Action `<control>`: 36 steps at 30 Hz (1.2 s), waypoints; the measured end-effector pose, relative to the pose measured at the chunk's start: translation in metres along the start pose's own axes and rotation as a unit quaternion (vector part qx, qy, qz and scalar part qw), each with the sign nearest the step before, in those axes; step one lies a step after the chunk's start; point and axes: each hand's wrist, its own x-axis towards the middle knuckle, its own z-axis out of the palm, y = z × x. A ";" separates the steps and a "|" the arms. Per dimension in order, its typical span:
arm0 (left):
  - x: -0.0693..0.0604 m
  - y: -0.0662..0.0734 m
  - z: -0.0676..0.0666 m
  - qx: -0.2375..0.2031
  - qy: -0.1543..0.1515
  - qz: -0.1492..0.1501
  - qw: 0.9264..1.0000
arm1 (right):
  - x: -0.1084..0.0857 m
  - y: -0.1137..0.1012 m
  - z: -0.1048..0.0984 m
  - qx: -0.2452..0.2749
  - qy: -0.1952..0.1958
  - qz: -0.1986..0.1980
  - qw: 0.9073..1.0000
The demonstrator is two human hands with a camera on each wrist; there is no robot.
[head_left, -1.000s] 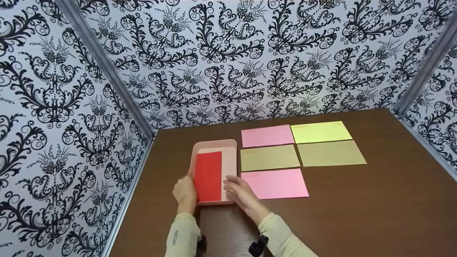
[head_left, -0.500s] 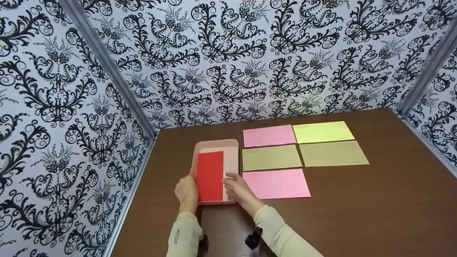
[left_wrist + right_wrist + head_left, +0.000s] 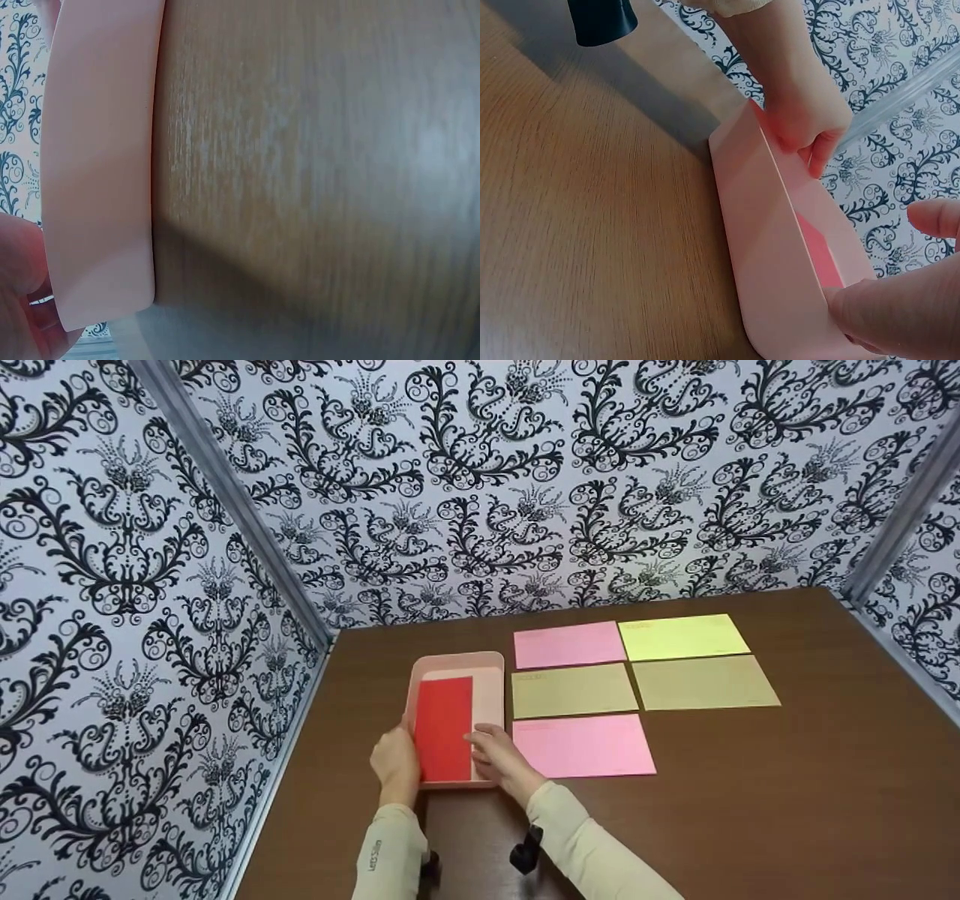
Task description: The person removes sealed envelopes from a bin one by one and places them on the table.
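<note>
A pink rectangular tray [image 3: 489, 694] lies on the brown table in the head view. Inside it, toward the left side, is a flat red envelope [image 3: 444, 724]. My left hand [image 3: 396, 757] grips the tray's left wall near the front corner, its fingers curled at the rim. My right hand [image 3: 506, 763] reaches over the tray's right wall, with its fingertips at the envelope's right edge. In the right wrist view, a finger of the right hand [image 3: 904, 307] passes over the rim. The left wrist view shows mostly the tray's outer wall [image 3: 101, 165].
Right of the tray lie two pink envelopes [image 3: 568, 645] [image 3: 583, 745], two tan envelopes [image 3: 574, 691] [image 3: 705, 682] and a yellow envelope [image 3: 682, 637]. Patterned walls [image 3: 480, 495] close off the back and left of the table [image 3: 750, 795].
My right hand has shifted slightly left, its fingertips coming to the red envelope's edge. The left hand keeps its hold on the tray. The head view has turned a little.
</note>
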 end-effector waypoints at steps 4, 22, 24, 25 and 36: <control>0.000 0.000 0.000 -0.002 -0.003 -0.002 1.000 | 0.002 -0.001 0.002 0.003 -0.008 0.004 1.000; 0.002 0.001 -0.001 0.008 -0.009 0.004 1.000 | 0.009 0.001 0.005 -0.018 -0.003 0.008 1.000; 0.002 0.001 -0.001 0.014 -0.005 0.006 1.000 | 0.009 0.001 0.005 -0.019 -0.001 0.008 1.000; 0.001 0.001 -0.001 0.015 -0.002 0.005 1.000 | 0.010 0.002 0.006 -0.018 0.001 0.007 1.000; 0.002 0.000 0.001 0.013 0.010 0.007 1.000 | 0.017 0.007 0.011 -0.015 0.015 -0.027 0.999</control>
